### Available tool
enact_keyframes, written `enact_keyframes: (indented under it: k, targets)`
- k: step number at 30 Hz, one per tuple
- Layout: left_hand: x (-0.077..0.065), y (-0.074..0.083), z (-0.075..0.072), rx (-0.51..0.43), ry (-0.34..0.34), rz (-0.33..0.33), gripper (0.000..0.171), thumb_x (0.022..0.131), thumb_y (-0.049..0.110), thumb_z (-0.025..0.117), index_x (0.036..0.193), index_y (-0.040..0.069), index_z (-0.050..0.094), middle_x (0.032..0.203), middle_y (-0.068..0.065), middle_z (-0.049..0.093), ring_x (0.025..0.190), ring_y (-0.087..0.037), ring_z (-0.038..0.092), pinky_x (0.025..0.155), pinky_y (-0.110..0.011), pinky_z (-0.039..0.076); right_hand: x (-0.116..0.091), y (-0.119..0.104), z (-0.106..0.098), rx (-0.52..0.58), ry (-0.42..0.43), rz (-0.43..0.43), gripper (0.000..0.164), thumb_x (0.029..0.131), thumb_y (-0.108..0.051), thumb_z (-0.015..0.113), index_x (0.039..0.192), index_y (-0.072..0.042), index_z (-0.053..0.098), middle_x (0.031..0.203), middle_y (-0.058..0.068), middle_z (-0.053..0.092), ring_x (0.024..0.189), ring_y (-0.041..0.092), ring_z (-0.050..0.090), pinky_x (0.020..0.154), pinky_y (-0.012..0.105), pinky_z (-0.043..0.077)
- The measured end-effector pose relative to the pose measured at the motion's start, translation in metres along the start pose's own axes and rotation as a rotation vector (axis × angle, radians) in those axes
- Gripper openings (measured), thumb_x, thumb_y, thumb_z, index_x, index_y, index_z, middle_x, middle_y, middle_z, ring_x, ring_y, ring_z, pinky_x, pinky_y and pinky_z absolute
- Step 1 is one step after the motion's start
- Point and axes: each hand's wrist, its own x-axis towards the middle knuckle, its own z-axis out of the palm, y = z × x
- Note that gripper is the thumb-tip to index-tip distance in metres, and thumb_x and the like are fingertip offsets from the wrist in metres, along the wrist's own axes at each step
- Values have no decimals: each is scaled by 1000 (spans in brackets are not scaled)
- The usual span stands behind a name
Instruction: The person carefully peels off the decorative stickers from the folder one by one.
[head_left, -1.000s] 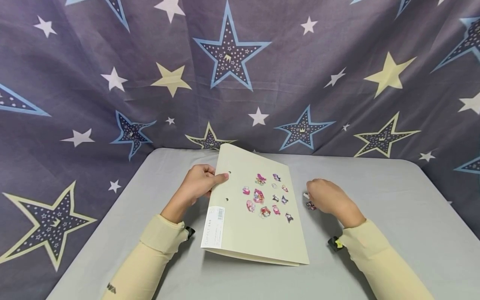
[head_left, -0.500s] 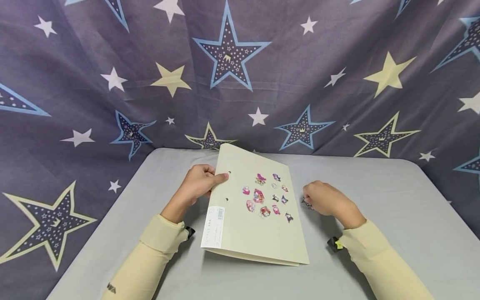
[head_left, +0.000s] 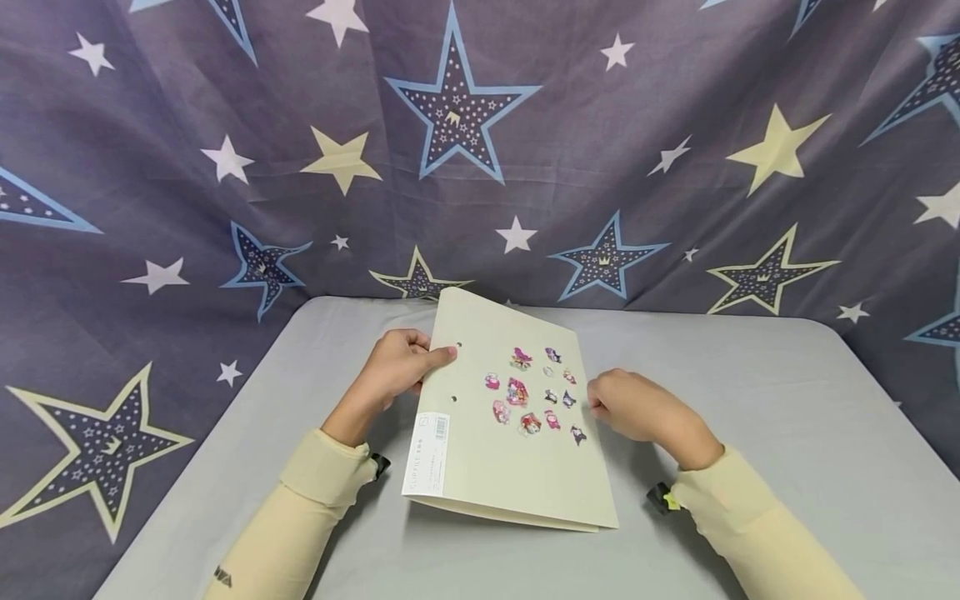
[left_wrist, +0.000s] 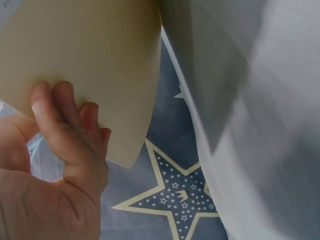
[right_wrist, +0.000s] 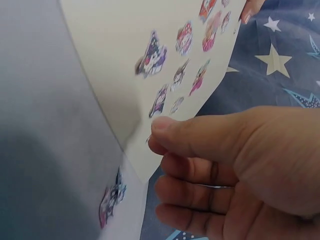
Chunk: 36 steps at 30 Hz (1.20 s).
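A cream cardboard clip file (head_left: 517, 475) stands tilted on the table, with several small shiny cartoon stickers (head_left: 517, 392) on its front. My left hand (head_left: 405, 362) grips its left edge, thumb on the front and fingers behind, as the left wrist view shows of the fingers (left_wrist: 62, 115). My right hand (head_left: 637, 406) is close beside the file's right edge. In the right wrist view, the thumb and forefinger of this hand (right_wrist: 210, 160) pinch a tiny sticker, of which only a thin edge shows. Loose stickers (right_wrist: 112, 197) lie on the table below the file.
The grey cloth-covered table (head_left: 787, 417) reaches back to a dark curtain (head_left: 570, 150) printed with stars. A white label with a barcode (head_left: 426, 454) is at the file's lower left, below two punched holes.
My right hand has moved left from the loose stickers on the table to the file's right edge. My left hand and the file have stayed in place.
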Motion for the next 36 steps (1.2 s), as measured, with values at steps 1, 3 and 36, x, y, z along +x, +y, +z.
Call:
enact_keyframes:
  k: [1, 3, 36]
  targets:
    - [0, 0, 0, 3, 2, 3, 39, 80, 34, 76, 94, 1, 61, 74, -12, 67, 58, -24, 65, 53, -45, 55, 0, -1, 0, -1, -6, 2, 26, 86, -5, 65, 66, -16, 53, 63, -6, 47, 61, 11, 42, 58, 26, 38]
    - [1, 0, 1, 8, 6, 7, 38, 80, 34, 76, 93, 1, 61, 74, -12, 67, 57, -24, 65, 52, -44, 55, 0, -4, 0, 3, -19, 3, 26, 86, -5, 65, 66, -17, 53, 63, -6, 47, 61, 12, 42, 58, 27, 39]
    - [1, -2, 0, 12, 8, 5, 39, 79, 35, 76, 94, 2, 61, 74, -11, 68, 57, -23, 65, 57, -51, 54, 3, -26, 7, 29, -48, -57, 23, 83, -5, 71, 70, -16, 55, 67, -7, 48, 65, 12, 44, 59, 26, 38]
